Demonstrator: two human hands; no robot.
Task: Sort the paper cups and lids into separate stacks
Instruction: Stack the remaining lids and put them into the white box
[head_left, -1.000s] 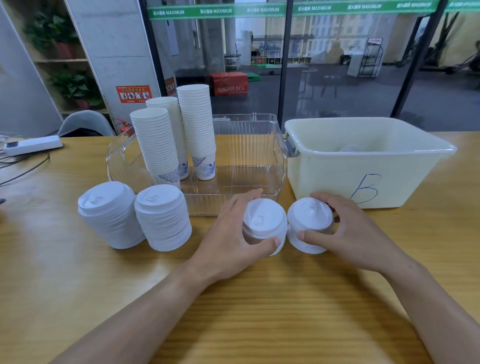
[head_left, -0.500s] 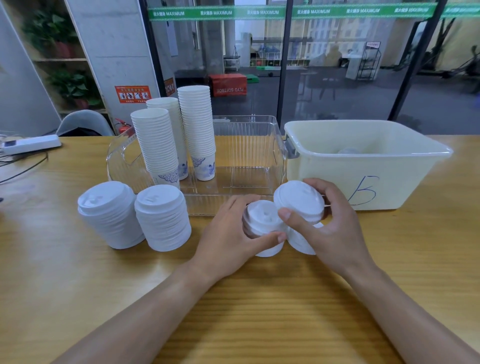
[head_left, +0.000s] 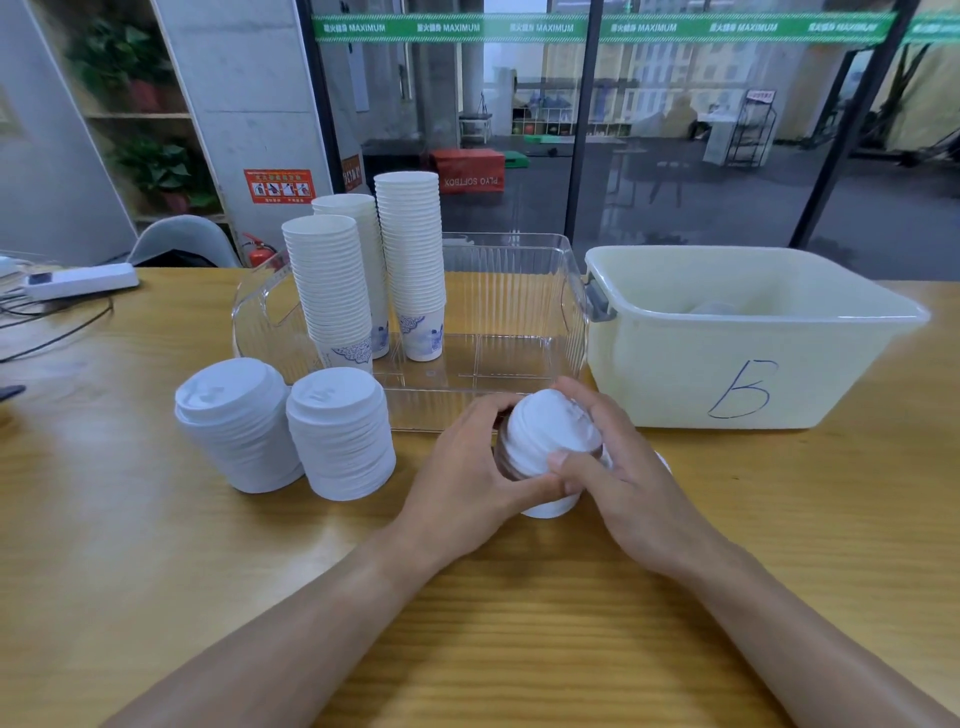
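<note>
Both hands, left and right, are clamped around a short stack of lids near the tabletop's middle, joining them; next, I'd guess, it goes to the lid stacks.

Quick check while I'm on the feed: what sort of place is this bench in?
Probably a work table in an office or studio beside a gym hall. A glass partition with a green banner looks onto an open floor holding a red soft box; potted plants sit on shelving to the left.
</note>
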